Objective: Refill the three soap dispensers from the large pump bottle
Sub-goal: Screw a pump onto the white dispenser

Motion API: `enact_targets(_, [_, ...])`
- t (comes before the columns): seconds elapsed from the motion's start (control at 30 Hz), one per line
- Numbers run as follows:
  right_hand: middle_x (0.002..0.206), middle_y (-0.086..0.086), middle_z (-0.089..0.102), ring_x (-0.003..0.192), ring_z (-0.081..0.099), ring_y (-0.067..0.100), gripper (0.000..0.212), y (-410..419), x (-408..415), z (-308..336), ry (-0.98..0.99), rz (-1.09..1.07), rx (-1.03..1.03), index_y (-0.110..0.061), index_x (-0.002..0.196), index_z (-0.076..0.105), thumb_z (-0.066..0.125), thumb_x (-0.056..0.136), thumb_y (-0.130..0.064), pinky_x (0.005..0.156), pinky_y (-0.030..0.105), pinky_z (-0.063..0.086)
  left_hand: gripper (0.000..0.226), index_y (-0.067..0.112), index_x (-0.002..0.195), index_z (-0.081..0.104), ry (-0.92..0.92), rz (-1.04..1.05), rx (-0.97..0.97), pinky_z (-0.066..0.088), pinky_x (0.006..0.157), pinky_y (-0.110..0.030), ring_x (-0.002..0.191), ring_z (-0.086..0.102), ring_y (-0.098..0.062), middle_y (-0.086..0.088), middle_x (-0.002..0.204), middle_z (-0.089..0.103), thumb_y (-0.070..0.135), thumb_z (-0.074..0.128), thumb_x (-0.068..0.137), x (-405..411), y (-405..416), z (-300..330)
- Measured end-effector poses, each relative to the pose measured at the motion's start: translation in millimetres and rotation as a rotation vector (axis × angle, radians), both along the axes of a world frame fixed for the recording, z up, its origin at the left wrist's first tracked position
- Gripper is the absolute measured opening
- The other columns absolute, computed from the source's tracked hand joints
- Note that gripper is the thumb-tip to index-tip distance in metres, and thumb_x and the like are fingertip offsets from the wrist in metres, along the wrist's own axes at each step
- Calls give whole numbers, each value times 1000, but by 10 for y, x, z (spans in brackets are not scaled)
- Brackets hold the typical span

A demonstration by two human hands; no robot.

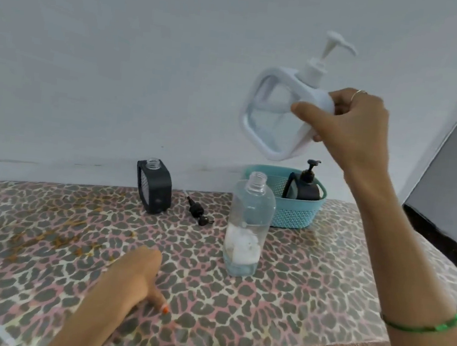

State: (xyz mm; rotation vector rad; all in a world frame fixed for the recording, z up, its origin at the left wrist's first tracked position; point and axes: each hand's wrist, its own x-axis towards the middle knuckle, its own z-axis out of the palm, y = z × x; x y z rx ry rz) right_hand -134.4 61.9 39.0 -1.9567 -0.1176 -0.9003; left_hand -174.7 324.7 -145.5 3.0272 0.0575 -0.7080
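Right hand (350,126) covering white dispenser's (278,113) side (level unclear), blurred

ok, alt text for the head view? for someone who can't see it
A person's right hand holds a white square pump dispenser tilted in the air above a table with a leopard-print cover. Below stand an uncapped clear bottle, an open black dispenser and a teal basket; the left hand rests on the table.
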Motion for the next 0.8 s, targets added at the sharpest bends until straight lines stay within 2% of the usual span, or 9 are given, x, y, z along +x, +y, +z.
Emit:
enact_targets(0.1, [68,-1,58,62,57,17,46,-144,372,-196,56,-178,-119,-7,80,64,73,64,-48,50,26,39,62,21,99,39,17,-34,41,44,80,-22,86,47,-9,8,85,40,53,81,66,68,-27,2])
enact_targets(0.17, [71,3,56,65,55,22,45,-159,592,-432,134,-215,-196,-4,79,59,74,68,-45,48,27,31,63,21,98,39,18,-55,70,45,82,-22,85,47,-9,8,85,40,54,81,65,91,-31,12])
enact_targets(0.27, [84,13,61,77,61,31,47,-117,861,-836,250,-217,-262,1,90,58,73,74,-40,56,33,41,64,20,98,39,28,-60,77,43,77,-21,86,48,-9,8,84,40,54,82,65,119,-30,31])
enact_targets(0.33, [98,18,61,87,62,35,52,-75,1002,-1066,302,-234,-337,5,101,56,71,79,-39,62,33,40,64,20,99,40,46,-48,61,43,76,-20,88,50,-9,8,85,41,54,82,65,120,-14,35])
enact_targets(0.43, [114,20,54,95,61,36,65,-18,1141,-1303,365,-285,-471,7,116,52,63,86,-51,66,33,41,64,21,99,43,36,-49,37,43,72,-20,83,49,-7,8,89,45,58,81,63,102,22,33])
enact_targets(0.53, [115,17,53,99,59,34,71,42,1239,-1432,432,-357,-564,5,119,52,57,87,-58,63,32,39,64,23,95,41,-2,-89,54,40,70,-20,80,45,-5,10,87,41,62,79,62,78,37,32])
enact_targets(0.63, [116,16,54,105,55,32,60,73,1320,-1434,541,-388,-610,2,118,55,64,86,-48,64,31,38,63,23,94,41,-16,-97,51,43,76,-17,81,45,-4,11,89,44,62,78,62,67,21,18])
enact_targets(0.73, [113,18,58,101,60,31,49,50,1350,-1371,623,-401,-650,2,117,57,65,88,-37,65,30,42,62,23,95,41,-11,-103,56,47,86,-20,88,49,-5,11,91,44,60,80,62,71,3,41])
enact_targets(0.8, [116,18,58,103,61,30,49,48,1354,-1354,641,-396,-669,4,123,51,65,89,-29,68,31,46,60,23,94,42,2,-102,57,47,88,-21,88,49,-5,11,92,45,58,80,63,84,-12,56])
